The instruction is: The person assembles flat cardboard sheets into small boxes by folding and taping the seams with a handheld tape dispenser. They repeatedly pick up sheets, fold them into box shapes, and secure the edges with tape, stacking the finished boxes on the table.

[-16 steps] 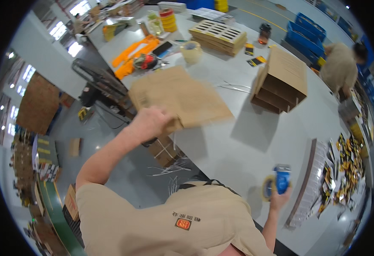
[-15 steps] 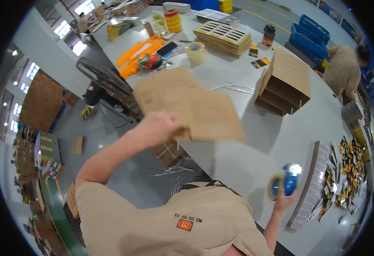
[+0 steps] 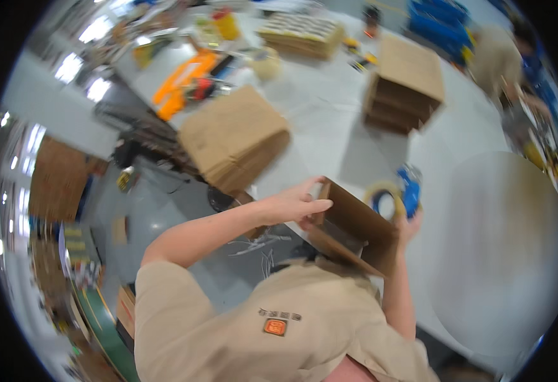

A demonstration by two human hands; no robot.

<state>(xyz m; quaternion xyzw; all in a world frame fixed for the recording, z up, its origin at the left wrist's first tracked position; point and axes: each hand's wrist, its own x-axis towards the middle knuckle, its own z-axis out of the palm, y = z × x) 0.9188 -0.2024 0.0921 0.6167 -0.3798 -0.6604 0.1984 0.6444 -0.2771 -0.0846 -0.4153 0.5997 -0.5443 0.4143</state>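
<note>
An opened-out cardboard box [image 3: 349, 219] is held close in front of my body, its open side facing up and its inside showing. My left hand [image 3: 301, 205] grips the box's left edge, with the thumb over the cardboard. At the box's right side my right hand [image 3: 409, 224] is closed round a blue tape dispenser [image 3: 410, 191]. A roll of tape [image 3: 384, 198] is on the dispenser, beside the box's far right rim. To the far left of the box, a stack of flattened cardboard boxes [image 3: 234, 137] lies at the table's edge.
Formed cardboard boxes [image 3: 409, 67] stand at the far right of the white table [image 3: 317, 134]. An orange item [image 3: 183, 79], a clear tape roll [image 3: 266, 63] and a stack of printed sheets [image 3: 301, 35] lie farther back. A co-worker [image 3: 496, 60] is at the right. Blur hides the right table area.
The flat cardboard in my left hand has come off the stack toward me and is now opened into a box. My right hand has moved up and left to it with the tape dispenser.
</note>
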